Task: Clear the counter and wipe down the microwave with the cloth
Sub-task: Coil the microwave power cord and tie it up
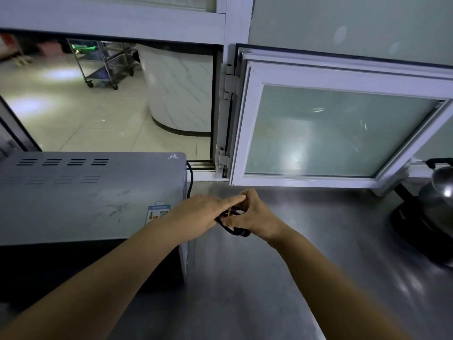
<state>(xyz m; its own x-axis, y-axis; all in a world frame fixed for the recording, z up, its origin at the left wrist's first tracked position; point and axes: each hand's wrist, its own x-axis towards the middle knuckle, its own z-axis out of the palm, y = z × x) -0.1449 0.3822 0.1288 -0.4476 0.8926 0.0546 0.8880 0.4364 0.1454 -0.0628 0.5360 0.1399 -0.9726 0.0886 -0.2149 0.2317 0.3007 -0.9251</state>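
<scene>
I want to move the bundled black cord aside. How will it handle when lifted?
Probably floppy: the black cord sags in loops below both hands. The yellowish band should keep it bundled. It likely stays tethered, since a cable runs behind the microwave.

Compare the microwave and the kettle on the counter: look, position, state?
The microwave is a grey box with flat vented top, at the left; the kettle is rounded, shiny metal with a black handle, at the far right edge, partly cut off. The left hand and right hand hold a bundled black cord beside the microwave; nothing touches the kettle. Both stand on the steel counter.
</scene>
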